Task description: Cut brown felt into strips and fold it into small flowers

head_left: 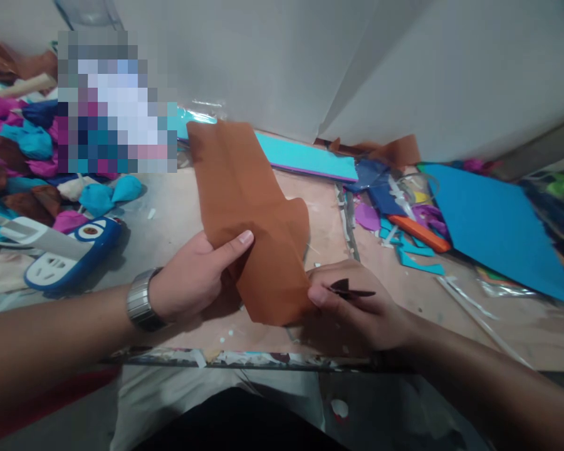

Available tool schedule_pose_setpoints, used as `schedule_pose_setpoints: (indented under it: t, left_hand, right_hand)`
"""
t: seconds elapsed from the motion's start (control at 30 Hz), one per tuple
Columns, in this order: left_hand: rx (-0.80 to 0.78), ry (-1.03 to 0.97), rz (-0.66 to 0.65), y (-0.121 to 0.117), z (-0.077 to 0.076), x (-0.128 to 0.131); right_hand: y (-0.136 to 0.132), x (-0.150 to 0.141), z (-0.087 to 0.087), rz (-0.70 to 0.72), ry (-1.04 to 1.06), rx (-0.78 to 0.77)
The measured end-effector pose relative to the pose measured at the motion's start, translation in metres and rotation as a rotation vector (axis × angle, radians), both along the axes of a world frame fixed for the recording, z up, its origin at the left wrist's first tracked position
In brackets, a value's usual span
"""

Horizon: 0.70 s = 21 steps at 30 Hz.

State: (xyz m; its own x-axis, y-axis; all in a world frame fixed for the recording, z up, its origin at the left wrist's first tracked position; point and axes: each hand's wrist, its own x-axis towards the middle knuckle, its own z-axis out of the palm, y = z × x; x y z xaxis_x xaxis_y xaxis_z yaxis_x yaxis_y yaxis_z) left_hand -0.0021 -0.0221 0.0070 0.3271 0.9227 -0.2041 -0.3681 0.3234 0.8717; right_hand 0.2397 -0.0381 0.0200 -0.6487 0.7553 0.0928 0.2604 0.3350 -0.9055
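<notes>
hands (188, 279) (361, 300): both holding brown sheet (258, 250) | table (404, 319): blue sheet (493, 222) at right

Blue and white tool (78, 255): dark marks (54, 267), not legible as letters or numbers;
Pixelated patch (117, 103): any lettering there unreadable;
Metal wristband (143, 302): no digits or brand legible;
Brown sheet (251, 207): no readable print.

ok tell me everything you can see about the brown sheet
The brown sheet looks thin, matt and flexible, perhaps paper or craft foam. It is long, with a rounded bulge on its right side, an angled near end and a faint lengthwise crease. It slants away over the table. The left hand grips its left edge, thumb on top; the right hand holds its near right edge.
</notes>
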Motion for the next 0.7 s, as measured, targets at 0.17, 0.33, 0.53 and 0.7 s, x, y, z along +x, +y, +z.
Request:
schedule_pose_setpoints:
  t: [0.17,0.33,0.53,0.7]
  left_hand:
    - [0.031,0.005,0.026,0.002,0.001,-0.001]
    - [-0.123,-0.110,-0.199,-0.004,0.005,-0.006]
    - [-0.256,-0.155,-0.185,-0.006,0.006,-0.005]
    - [-0.342,-0.082,-0.037,-0.002,0.013,-0.008]
  right_hand:
    - [-0.001,0.001,0.001,0.041,-0.033,0.135]
    - [0.000,-0.001,0.004,0.068,-0.052,0.151]
    - [0.002,-0.001,0.000,0.058,0.042,-0.110]
    - [-0.005,0.005,-0.005,0.115,0.247,-0.321]
